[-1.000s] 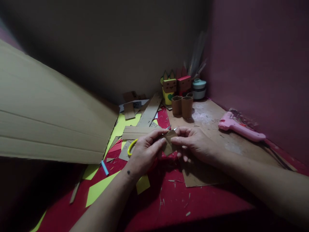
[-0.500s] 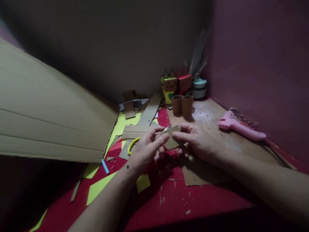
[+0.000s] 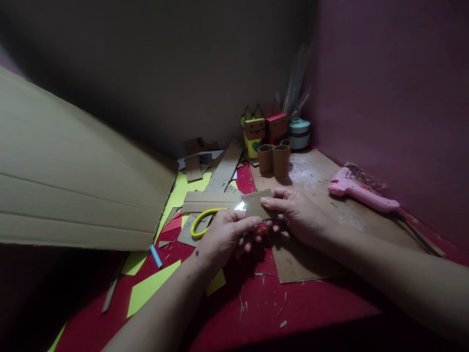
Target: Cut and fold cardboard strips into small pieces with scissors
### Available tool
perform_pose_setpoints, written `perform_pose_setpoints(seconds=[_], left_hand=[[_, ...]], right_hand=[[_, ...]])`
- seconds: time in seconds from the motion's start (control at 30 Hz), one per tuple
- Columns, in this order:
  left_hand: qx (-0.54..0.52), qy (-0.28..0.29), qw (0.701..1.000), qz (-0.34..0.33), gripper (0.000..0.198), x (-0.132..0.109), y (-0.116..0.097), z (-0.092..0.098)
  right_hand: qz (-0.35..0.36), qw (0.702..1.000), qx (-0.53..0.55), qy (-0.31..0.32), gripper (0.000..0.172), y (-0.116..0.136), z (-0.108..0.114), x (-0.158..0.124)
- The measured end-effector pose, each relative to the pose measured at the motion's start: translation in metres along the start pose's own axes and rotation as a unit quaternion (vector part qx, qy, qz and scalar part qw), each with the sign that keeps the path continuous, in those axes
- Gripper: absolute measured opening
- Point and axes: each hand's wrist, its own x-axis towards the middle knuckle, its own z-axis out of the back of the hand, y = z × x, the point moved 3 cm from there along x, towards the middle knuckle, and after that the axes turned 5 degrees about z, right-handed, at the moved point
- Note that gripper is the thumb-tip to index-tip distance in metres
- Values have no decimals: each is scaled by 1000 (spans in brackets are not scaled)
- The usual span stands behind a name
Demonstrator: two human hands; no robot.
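A small piece of brown cardboard (image 3: pixel 255 204) is pinched between the thumb and fingers of my right hand (image 3: pixel 298 215). My left hand (image 3: pixel 227 231) is closed just below and left of it, its thumb near the card's lower edge; whatever it grips is hidden. Behind my left hand lies a pair of scissors with a yellow handle (image 3: pixel 194 228), and a shiny blade (image 3: pixel 240 206) shows at the card's left edge. A larger cardboard sheet (image 3: pixel 300 264) rests on the red surface under my right hand.
A large cardboard panel (image 3: pixel 80 181) stands at left. Cardboard tubes (image 3: pixel 281 162), two decorated figures (image 3: pixel 254 137) and a lidded teal container (image 3: pixel 299 134) are at the back. A pink glue gun (image 3: pixel 361 191) lies right. Paper scraps and a blue stick (image 3: pixel 156 256) lie left.
My left hand has shifted slightly down, away from the cardboard piece. More of the piece, the blade and the yellow handle now shows. The whole view has shifted a little.
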Motion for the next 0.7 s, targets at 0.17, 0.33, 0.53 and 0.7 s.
perform_pose_setpoints(seconds=[0.17, 0.33, 0.53, 0.7], left_hand=[[16, 3, 1000, -25, 22, 1, -4, -10], [-4, -48, 998, -32, 21, -7, -11, -16], [-27, -72, 997, -22, 24, -11, -6, -19], [-49, -68, 996, -28, 22, -9, -5, -26]], right_hand=[[22, 999, 38, -21, 14, -6, 1, 2], [19, 996, 86, 22, 13, -6, -9, -5], [50, 992, 114, 20, 14, 2, -13, -10], [33, 992, 111, 51, 18, -2, -20, -14]])
